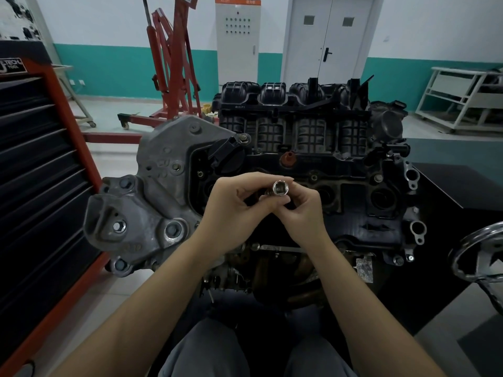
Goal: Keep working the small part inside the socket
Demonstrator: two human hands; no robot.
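Chrome socket (280, 188) pinched by left hand (231, 210) and right hand (302, 213), above the engine (353, 186).

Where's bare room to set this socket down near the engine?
The flat black tabletop right of the engine, behind the handwheel, shows bare. The engine top beneath both hands is crowded with bolts and open bores. The socket is pinched between left hand and right hand.

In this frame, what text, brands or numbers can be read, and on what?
"E-TECH TOOL", first letters cut off: badge on the tool cabinet.
Raised code on the black intake manifold: too small to read.
Orange header on the grey electrical cabinet: blurred.
Socket in both hands: no readable marking.
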